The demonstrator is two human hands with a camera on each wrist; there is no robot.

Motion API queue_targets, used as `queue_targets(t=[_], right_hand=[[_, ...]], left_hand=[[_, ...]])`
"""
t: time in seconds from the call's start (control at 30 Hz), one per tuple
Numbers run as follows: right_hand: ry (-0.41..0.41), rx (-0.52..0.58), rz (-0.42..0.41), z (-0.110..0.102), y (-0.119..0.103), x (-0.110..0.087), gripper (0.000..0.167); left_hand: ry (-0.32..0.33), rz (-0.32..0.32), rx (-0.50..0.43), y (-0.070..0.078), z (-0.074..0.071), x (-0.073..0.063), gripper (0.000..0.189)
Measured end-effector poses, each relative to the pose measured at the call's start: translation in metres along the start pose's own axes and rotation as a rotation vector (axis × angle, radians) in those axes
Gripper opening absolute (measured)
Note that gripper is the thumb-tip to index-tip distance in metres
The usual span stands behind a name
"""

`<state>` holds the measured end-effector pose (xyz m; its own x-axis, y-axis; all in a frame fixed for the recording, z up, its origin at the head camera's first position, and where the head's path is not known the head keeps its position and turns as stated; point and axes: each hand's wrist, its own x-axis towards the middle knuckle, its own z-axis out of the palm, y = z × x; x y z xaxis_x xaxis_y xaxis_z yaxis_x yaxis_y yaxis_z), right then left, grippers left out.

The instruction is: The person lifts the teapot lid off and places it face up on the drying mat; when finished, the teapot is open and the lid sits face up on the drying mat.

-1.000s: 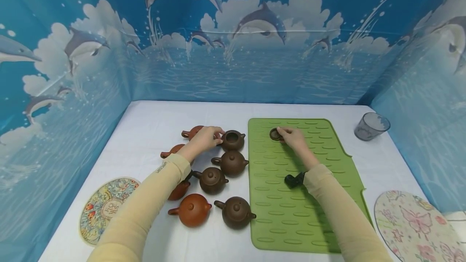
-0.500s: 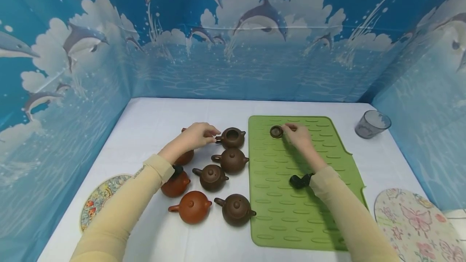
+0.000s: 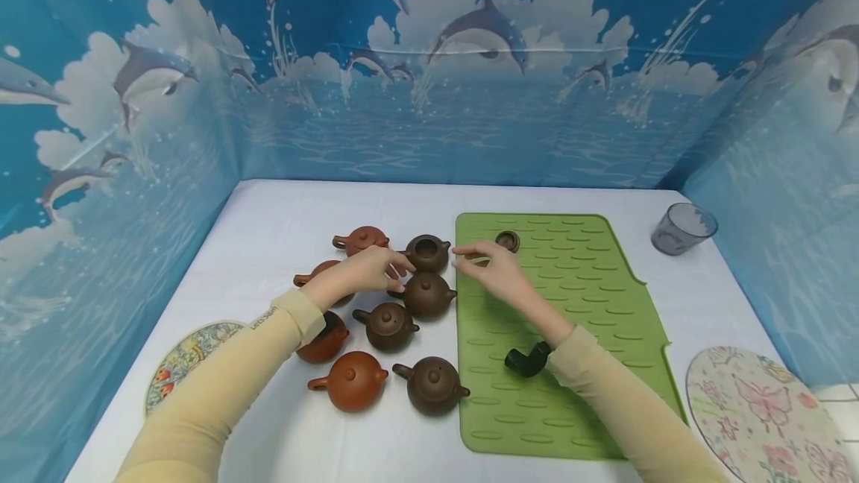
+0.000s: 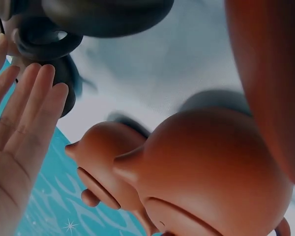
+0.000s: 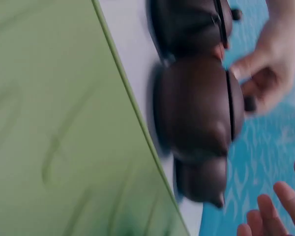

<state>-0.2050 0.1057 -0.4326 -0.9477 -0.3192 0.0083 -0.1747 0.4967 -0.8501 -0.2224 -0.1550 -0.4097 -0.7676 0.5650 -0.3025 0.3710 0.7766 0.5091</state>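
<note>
Left hand (image 3: 365,270): hung loose, perhaps touching lidded teapot (image 3: 429,300).
Right hand (image 3: 498,268): hung released near lidless teapot (image 3: 435,262).
Lid (image 3: 507,241): lay on mat (image 3: 590,274).

Curtained booth (image 3: 107,147), room type unclear: dolphin-print curtains (image 3: 429,136) (sea, clouds) on 3 sides of white table (image 3: 295,203).

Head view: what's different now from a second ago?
The right hand has let go of the small dark lid and moved left, toward the lidless dark teapot. The left hand has drawn back slightly. The small dark lid stayed put on the green mat; the other teapots and the glass kept their places.
</note>
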Motion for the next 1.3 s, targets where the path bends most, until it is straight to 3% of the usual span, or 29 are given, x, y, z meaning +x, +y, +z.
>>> queue_targets(t=[0.1, 0.27, 0.47, 1.1, 1.3], right_hand=[[-0.056, 0.023, -0.027, 0.012, -0.007, -0.001, 0.031], [-0.113, -0.042, -0.138, 0.029, -0.011, -0.001, 0.026], [-0.094, -0.155, -0.24, 0.041, -0.012, 0.002, 0.023], [-0.044, -0.268, -0.287, 0.045, -0.014, 0.0, 0.018], [-0.044, -0.191, -0.278, 0.044, -0.011, 0.001, 0.017]], left_hand=[[-0.005, -0.026, -0.007, 0.001, 0.001, 0.001, 0.04], [-0.023, -0.039, 0.014, 0.002, 0.003, 0.004, 0.037], [-0.027, -0.05, 0.038, 0.004, 0.006, 0.006, 0.036], [-0.029, -0.071, 0.036, 0.004, 0.005, 0.009, 0.032], [-0.035, -0.084, 0.028, 0.005, 0.006, 0.01, 0.032]])
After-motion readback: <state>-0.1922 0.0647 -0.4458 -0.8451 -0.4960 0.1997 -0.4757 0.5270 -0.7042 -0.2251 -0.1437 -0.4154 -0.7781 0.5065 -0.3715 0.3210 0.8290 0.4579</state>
